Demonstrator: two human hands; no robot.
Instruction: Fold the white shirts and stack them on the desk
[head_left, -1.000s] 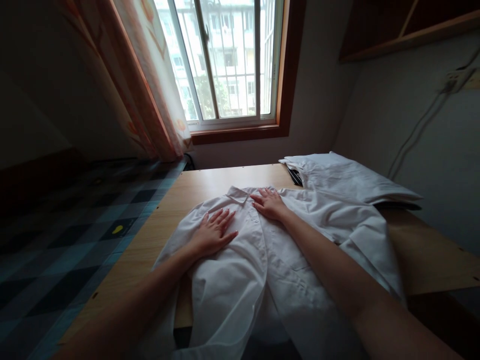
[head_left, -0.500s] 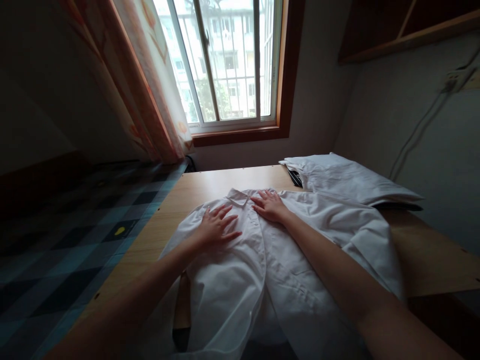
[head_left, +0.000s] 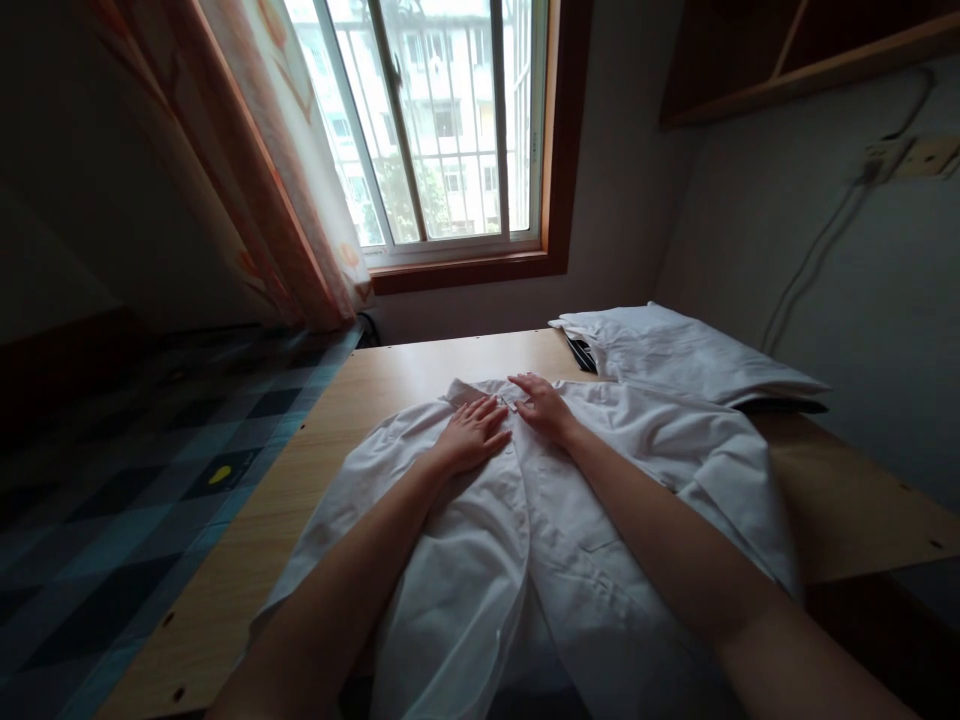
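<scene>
On the wooden table [head_left: 390, 375] below the window [head_left: 442, 130], a white shirt [head_left: 480, 540] lies spread. My left hand [head_left: 472, 438] and right hand [head_left: 544, 405] rest flat near its collar [head_left: 469, 390], fingers extended, gripping nothing. Folded white clothes [head_left: 675, 355] lie beyond the shirt.

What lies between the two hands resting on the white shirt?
In the head view, only shirt fabric: the buttoned front placket just below the collar runs between the left hand and right hand.

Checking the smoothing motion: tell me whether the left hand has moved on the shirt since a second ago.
Yes. The left hand slid up the white shirt toward its collar, and now lies close beside the right hand.
</scene>
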